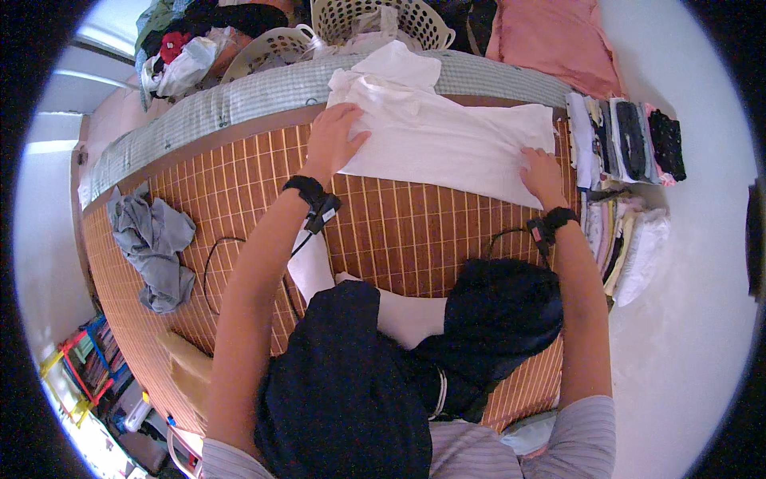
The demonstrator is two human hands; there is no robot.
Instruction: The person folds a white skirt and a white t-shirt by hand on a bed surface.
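A white garment [431, 141] lies spread over the brown slatted mat [395, 233], its far part bunched up on the checked cloth edge. On the garment's left side rests my left hand [336, 139], fingers spread. My right hand [541, 173] touches its lower right corner with bent fingers; whether it pinches the fabric cannot be told. Both wrists wear black bands with small devices and cables.
Folded clothes [628, 141] stand in rows along the right wall. A crumpled grey garment [152, 248] lies on the left of the mat. Beyond the checked edge [239, 108] are perforated baskets [383, 24], a clothes pile [185, 57] and a pink cushion or cloth [553, 42].
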